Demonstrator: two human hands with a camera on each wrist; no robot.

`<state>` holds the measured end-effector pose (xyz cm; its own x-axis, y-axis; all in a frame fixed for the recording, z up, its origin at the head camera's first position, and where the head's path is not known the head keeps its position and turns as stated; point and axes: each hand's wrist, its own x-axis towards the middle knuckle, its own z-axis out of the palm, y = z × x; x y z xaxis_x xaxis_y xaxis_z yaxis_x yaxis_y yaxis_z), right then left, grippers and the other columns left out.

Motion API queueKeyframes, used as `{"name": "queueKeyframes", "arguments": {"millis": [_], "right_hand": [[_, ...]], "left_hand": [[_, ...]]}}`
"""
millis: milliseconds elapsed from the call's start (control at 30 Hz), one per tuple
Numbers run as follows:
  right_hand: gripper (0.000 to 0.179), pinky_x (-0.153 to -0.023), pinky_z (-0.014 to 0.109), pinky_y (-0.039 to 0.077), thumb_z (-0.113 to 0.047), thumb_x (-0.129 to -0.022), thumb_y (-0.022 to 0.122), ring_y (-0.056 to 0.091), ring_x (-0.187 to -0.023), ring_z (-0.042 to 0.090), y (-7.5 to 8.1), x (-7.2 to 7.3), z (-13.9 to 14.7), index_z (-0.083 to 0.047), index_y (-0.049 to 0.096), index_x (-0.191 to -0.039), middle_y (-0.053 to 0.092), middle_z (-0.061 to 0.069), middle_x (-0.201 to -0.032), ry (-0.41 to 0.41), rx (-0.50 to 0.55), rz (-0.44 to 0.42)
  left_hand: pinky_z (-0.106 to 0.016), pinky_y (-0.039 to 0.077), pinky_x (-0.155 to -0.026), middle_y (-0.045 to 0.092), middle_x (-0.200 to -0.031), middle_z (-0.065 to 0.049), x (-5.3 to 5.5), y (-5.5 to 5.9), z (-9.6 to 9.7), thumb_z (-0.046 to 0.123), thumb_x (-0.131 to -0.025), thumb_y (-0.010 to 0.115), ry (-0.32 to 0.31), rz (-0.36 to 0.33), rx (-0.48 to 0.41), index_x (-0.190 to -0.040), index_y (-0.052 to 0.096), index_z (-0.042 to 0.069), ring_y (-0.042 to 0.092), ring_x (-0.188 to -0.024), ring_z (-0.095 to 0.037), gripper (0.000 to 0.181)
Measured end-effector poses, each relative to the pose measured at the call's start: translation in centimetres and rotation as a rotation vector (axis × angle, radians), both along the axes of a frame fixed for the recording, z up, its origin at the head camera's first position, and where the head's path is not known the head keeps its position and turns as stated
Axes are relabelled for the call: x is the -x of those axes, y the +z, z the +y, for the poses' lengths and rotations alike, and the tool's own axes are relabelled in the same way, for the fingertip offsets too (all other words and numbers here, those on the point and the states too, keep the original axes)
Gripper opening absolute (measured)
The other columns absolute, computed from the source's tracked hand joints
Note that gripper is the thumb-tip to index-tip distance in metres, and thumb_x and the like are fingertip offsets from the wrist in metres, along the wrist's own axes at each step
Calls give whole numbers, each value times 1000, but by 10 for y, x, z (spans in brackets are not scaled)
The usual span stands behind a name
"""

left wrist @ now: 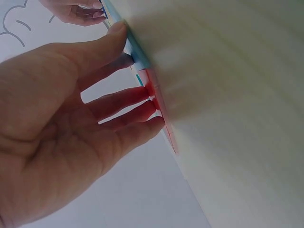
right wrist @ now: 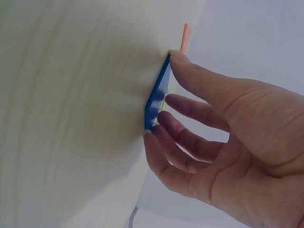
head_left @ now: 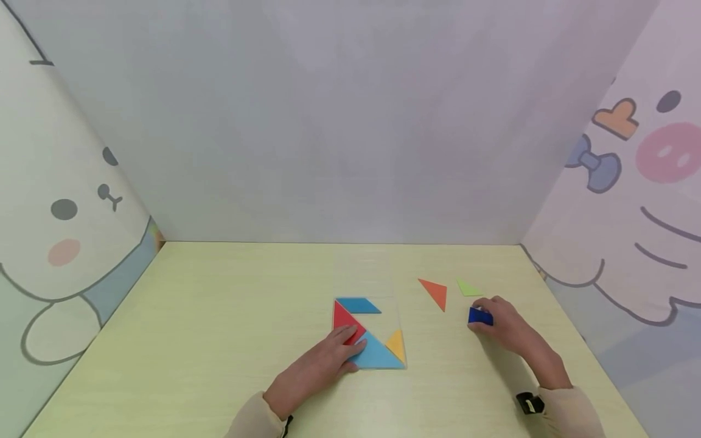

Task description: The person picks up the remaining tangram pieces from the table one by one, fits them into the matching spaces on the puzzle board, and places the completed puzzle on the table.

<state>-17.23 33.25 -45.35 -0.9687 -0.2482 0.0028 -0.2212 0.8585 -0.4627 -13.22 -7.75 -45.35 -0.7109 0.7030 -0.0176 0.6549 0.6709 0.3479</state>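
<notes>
In the head view, a plain cream-beige left sleeve (head_left: pixel 253 420) lies toward seven o'clock and a matching right sleeve (head_left: pixel 572 413) toward four. A small, black, squarish wrist device (head_left: pixel 530 403) with a pale marking sits at the right cuff's nine o'clock; a dark sliver (head_left: pixel 287 426) shows at the left cuff's three o'clock. The left hand (head_left: pixel 320 363) and right hand (head_left: pixel 505 325) are bare, creases lining their palms (right wrist: pixel 268 137).

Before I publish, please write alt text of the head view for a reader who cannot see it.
A person's right grip holds a dark blue piece; the left grip rests on a red triangle and a light blue triangle. Near these lie a blue parallelogram and a yellow triangle; farther right, an orange triangle and a green triangle.
</notes>
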Motion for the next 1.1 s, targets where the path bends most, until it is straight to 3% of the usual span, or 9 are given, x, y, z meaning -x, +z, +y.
{"name": "queueKeyframes", "arguments": {"millis": [300, 633, 833, 1100], "right_hand": [[32, -75, 50, 52, -14, -91, 78, 57, -95, 38, 0, 2, 0, 4, 61, -111, 58, 23, -104, -17, 11, -21], [32, -72, 42, 51, -17, -92, 78, 57, -91, 33, -1, 1, 1, 2, 57, -106, 58, 19, -100, -42, 25, -44], [36, -69, 39, 51, -20, -91, 79, 57, -87, 29, -3, 1, 4, 3, 55, -105, 59, 17, -97, -66, 16, -58], [44, -73, 44, 54, -27, -90, 81, 58, -88, 31, -4, 2, 6, 6, 55, -102, 59, 19, -97, -127, 15, -93]], "left_hand": [[-33, 50, -105, 49, -152, -15, 1, 0, 0, 22, -96, 73, -1, -1, -1, -145, 60, 7, 44, -141, -33, 53], [-33, 50, -106, 50, -151, -15, 2, -3, 0, 22, -96, 73, -2, 12, -5, -144, 60, 7, 45, -141, -32, 52], [-33, 50, -105, 50, -150, -17, 2, -2, -1, 21, -95, 73, -15, 27, -13, -144, 60, 6, 45, -140, -33, 53], [-33, 50, -105, 49, -151, -16, 1, -2, 0, 22, -96, 72, -5, 19, -8, -145, 59, 7, 45, -140, -32, 52]]}}
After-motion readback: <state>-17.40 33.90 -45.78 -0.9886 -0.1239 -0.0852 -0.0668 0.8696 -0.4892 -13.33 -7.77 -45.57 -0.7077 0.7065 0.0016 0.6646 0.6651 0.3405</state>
